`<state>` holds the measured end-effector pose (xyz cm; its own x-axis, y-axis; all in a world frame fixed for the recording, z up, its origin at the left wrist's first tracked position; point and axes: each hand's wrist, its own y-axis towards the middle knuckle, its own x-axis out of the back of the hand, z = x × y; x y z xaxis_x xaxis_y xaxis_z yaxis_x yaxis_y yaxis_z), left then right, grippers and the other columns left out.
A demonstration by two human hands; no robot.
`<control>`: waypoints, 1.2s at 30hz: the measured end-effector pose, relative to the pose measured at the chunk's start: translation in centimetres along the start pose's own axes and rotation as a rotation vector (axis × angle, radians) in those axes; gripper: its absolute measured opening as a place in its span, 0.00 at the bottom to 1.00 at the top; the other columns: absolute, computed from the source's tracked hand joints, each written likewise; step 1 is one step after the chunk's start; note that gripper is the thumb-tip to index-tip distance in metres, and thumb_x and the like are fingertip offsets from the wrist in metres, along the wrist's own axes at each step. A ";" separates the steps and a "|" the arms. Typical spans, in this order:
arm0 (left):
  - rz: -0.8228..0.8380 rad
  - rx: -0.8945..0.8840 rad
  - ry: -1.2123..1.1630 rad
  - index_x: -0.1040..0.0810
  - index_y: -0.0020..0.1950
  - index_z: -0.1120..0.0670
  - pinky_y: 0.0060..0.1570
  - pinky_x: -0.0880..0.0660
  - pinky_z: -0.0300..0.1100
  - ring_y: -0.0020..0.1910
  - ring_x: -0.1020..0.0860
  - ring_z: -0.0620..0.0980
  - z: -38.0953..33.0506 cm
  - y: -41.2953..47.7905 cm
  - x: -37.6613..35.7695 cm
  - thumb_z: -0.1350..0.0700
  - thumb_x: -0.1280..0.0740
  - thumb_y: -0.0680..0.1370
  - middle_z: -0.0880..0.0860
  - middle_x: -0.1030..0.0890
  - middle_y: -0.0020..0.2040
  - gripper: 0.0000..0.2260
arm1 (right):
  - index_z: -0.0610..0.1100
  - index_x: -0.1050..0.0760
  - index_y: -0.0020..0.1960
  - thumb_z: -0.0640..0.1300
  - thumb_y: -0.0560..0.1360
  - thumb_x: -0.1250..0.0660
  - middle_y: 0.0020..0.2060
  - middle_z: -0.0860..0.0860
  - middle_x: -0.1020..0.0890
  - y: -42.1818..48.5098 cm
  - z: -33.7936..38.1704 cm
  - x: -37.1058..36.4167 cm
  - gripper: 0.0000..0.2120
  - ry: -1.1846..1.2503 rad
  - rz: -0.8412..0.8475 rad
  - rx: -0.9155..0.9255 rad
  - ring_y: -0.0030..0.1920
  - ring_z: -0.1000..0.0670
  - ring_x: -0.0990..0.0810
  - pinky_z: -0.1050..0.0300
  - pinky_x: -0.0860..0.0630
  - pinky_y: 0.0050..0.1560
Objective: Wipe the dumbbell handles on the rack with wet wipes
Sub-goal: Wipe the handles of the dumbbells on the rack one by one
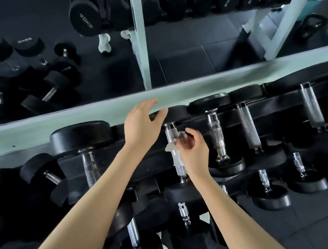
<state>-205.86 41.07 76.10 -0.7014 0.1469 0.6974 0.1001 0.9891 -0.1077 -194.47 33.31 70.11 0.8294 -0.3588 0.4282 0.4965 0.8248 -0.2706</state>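
A dumbbell with a knurled chrome handle [170, 136] lies on the top tier of the black rack [263, 118]. My right hand [193, 152] holds a crumpled white wet wipe [174, 154] against that handle, fingers curled round the wipe. Left of the handle's far end is my left hand [140, 125], its fingers straight and its fingertips by the dumbbell's far black head [178, 111]. Whether they touch the head I cannot tell. More chrome handles line the same tier: one to the left [90, 168], others to the right [216, 136] [249, 127] [311, 107].
Behind the rack runs a pale green ledge [53, 125] under a wall mirror [190, 46] that reflects dumbbells, floor tiles and a person's white shoes. Lower tiers hold more dumbbells [182, 210] [265, 182]. Dark rubber floor [319, 218] shows at the lower right.
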 end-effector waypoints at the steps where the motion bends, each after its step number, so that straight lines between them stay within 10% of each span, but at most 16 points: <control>1: 0.057 -0.009 0.029 0.29 0.69 0.51 0.61 0.34 0.39 0.67 0.29 0.48 0.2 0.2 -0.3 0.46 0.37 0.79 0.48 0.27 0.68 0.20 | 0.41 0.23 0.54 0.41 0.74 0.30 0.43 0.56 0.18 -0.3 0.0 0.1 0.10 -0.043 0.049 0.016 0.40 0.64 0.24 0.79 0.32 0.43; 11: 0.198 0.021 -0.132 0.25 0.66 0.50 0.58 0.36 0.33 0.67 0.29 0.46 0.8 1.0 -0.3 0.52 0.31 0.76 0.47 0.23 0.65 0.18 | 0.40 0.22 0.50 0.40 0.76 0.34 0.34 0.57 0.23 0.6 1.6 -1.5 0.05 -0.143 -0.047 0.057 0.34 0.62 0.25 0.72 0.33 0.37; 15: 0.188 0.033 -0.153 0.24 0.65 0.50 0.56 0.36 0.32 0.66 0.28 0.46 0.7 0.9 -0.3 0.53 0.31 0.76 0.47 0.22 0.63 0.18 | 0.40 0.22 0.57 0.45 0.76 0.33 0.45 0.50 0.17 1.9 2.3 -2.2 0.13 -0.156 -0.035 -0.027 0.47 0.52 0.20 0.69 0.31 0.45; 22: 0.191 0.043 -0.183 0.24 0.65 0.50 0.60 0.32 0.36 0.65 0.27 0.46 0.7 0.8 -0.4 0.53 0.31 0.75 0.47 0.22 0.63 0.18 | 0.42 0.23 0.36 0.44 0.73 0.30 0.29 0.54 0.21 -0.6 -1.4 1.3 0.08 -0.348 0.153 0.037 0.30 0.57 0.26 0.69 0.34 0.31; 27: 0.184 0.057 -0.183 0.23 0.64 0.50 0.57 0.33 0.34 0.64 0.27 0.45 0.6 0.9 -0.4 0.53 0.30 0.75 0.47 0.21 0.62 0.18 | 0.39 0.20 0.46 0.44 0.71 0.27 0.42 0.47 0.16 3.5 2.9 -1.0 0.09 -0.169 0.057 -0.069 0.44 0.50 0.19 0.61 0.26 0.43; 36: 0.174 0.076 -0.199 0.23 0.64 0.50 0.56 0.36 0.33 0.65 0.28 0.46 0.3 0.7 -0.3 0.53 0.30 0.75 0.48 0.22 0.63 0.17 | 0.39 0.29 0.30 0.44 0.71 0.26 0.24 0.52 0.28 2.1 0.0 2.1 0.16 -0.381 0.327 0.045 0.25 0.57 0.32 0.68 0.36 0.24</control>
<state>-205.76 41.69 75.63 -0.8039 0.3027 0.5120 0.1831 0.9449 -0.2713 -191.68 34.25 70.48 0.7828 0.0995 0.6142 0.2081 0.8884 -0.4091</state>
